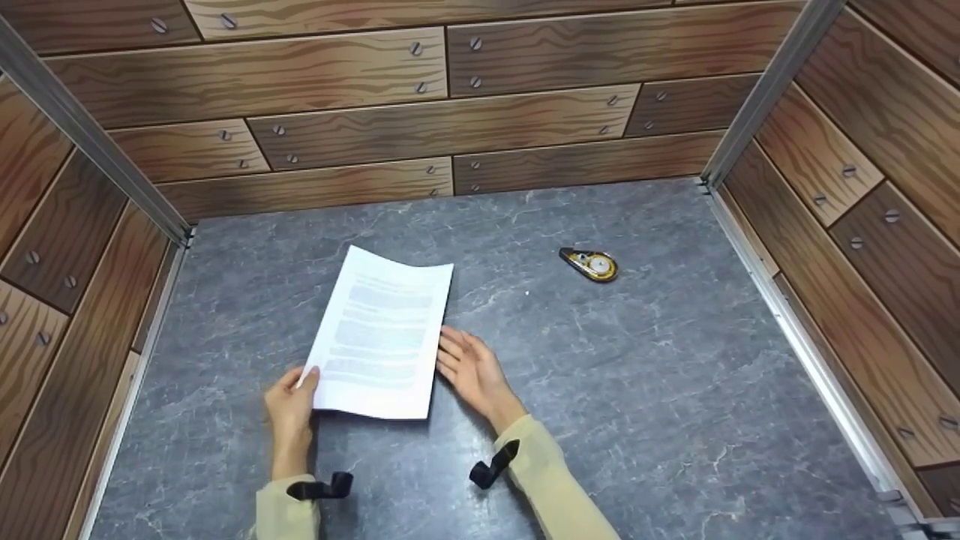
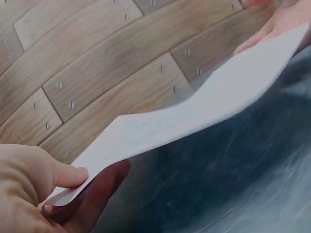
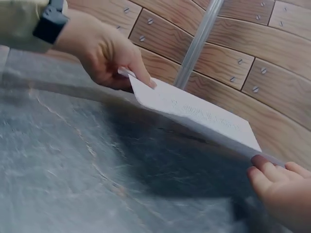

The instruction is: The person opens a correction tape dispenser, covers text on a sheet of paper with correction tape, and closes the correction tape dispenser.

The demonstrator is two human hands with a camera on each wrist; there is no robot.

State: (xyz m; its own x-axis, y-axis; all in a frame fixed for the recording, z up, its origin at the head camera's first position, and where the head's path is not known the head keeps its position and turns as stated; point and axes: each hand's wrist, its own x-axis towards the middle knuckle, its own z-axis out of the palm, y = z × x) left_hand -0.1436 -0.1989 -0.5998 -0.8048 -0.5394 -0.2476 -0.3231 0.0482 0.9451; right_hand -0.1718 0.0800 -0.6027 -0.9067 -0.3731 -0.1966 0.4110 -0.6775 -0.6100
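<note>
A white printed paper [image 1: 382, 337] is held above the grey floor, bent in a shallow curve; whether it is one sheet or several I cannot tell. My left hand [image 1: 292, 405] pinches its near left corner, thumb [image 2: 70, 175] on top and fingers beneath. At the right edge of the paper is my right hand [image 1: 476, 375], palm turned toward it. Its fingers [image 3: 265, 170] are fairly straight and meet the edge from the side and below. To the right lies a yellow and black correction tape [image 1: 590, 265], touched by neither hand.
Wood-patterned panels [image 1: 345, 82] stand at the back and both sides, joined by metal corner posts [image 1: 772, 97]. A metal rail [image 1: 806, 360] runs along the right edge of the grey marbled surface [image 1: 660, 390]. Each sleeve has a black strap [image 1: 495, 465].
</note>
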